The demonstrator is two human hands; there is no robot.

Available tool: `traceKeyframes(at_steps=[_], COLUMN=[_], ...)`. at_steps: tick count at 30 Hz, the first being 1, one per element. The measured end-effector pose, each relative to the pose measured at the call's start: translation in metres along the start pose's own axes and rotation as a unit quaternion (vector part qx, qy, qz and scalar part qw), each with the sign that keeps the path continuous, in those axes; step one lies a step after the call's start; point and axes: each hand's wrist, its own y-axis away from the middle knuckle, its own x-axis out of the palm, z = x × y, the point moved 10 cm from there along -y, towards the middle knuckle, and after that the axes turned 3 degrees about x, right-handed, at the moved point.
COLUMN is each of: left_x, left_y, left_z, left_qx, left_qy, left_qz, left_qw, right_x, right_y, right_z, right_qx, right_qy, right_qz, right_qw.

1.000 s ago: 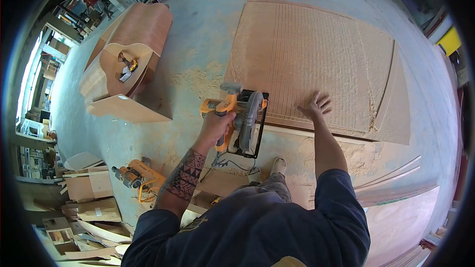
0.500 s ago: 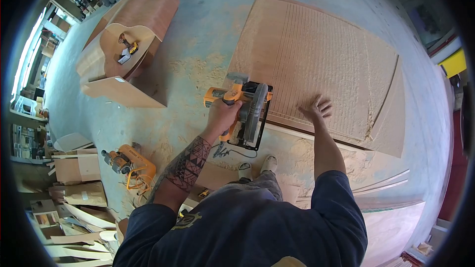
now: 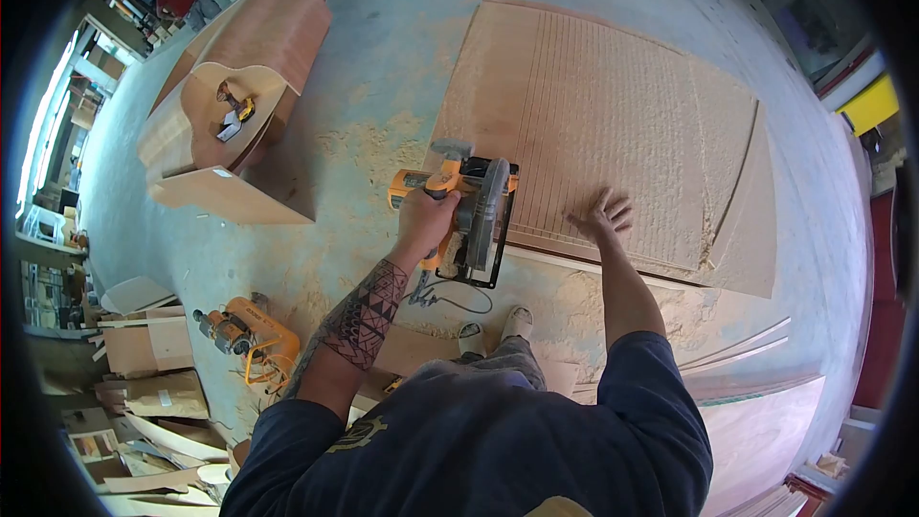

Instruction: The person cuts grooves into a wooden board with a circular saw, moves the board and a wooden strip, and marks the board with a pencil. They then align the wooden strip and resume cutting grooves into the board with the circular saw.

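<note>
The left hand (image 3: pixel 424 222) is clamped on the handle (image 3: pixel 444 180) of the saw (image 3: pixel 486 215), likely heavy, rigid and best held there, at the near left corner of the grooved wood sheet (image 3: pixel 622 105), probably flexible, where the right hand (image 3: pixel 601 222) lies open.

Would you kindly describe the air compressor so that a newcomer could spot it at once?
From the wavy plywood structure at upper left, look down the view. Just right of the scrap pile sits the air compressor, a rounded orange tank with a dark motor. Unlike the orange circular saw in the left hand, it rests on the floor.
</note>
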Motion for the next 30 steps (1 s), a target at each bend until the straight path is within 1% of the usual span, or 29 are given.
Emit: traceKeyframes(at_steps=[2,6,8,9,11,12,14,19,23,27,30], left_x=[-0.001,0.001,0.0,0.003,0.007,0.006,0.004,0.013,0.014,0.019,0.023], left_y=[-0.007,-0.019,-0.028,-0.036,-0.054,-0.055,-0.056,-0.094,-0.105,-0.123,-0.134], left_z=[0.0,-0.009,-0.012,-0.01,-0.007,-0.016,-0.03,-0.028,-0.044,-0.05,-0.053], left_qx=[-0.001,0.01,-0.015,-0.011,0.024,0.027,-0.004,0.004,-0.003,0.008,-0.008], left_qy=[0.003,0.021,0.003,0.002,0.012,0.012,0.016,0.023,0.05,0.072,0.095], left_qz=[-0.017,-0.014,-0.016,-0.013,-0.034,-0.031,-0.017,-0.021,-0.023,-0.021,-0.013], left_qw=[1.0,1.0,1.0,1.0,0.999,0.999,1.0,1.0,0.998,0.997,0.995], right_x=[0.0,0.001,0.003,0.002,0.002,0.002,0.003,0.0,-0.005,-0.006,-0.006], right_y=[0.001,-0.002,-0.007,-0.007,-0.006,-0.005,-0.006,-0.001,0.008,0.006,0.009], right_z=[0.002,0.0,-0.001,-0.001,0.0,-0.001,0.0,0.0,0.004,0.003,0.005], right_qx=[-0.011,-0.009,-0.019,-0.016,-0.017,-0.014,-0.023,-0.029,-0.026,-0.022,-0.017], right_qy=[0.001,-0.014,-0.008,-0.011,-0.012,-0.014,0.0,-0.017,-0.033,-0.028,-0.022], right_qz=[-0.006,-0.012,-0.019,-0.021,-0.026,-0.028,-0.026,-0.03,-0.023,-0.024,-0.006], right_qw=[1.0,1.0,1.0,1.0,0.999,0.999,0.999,0.999,0.999,0.999,1.0])
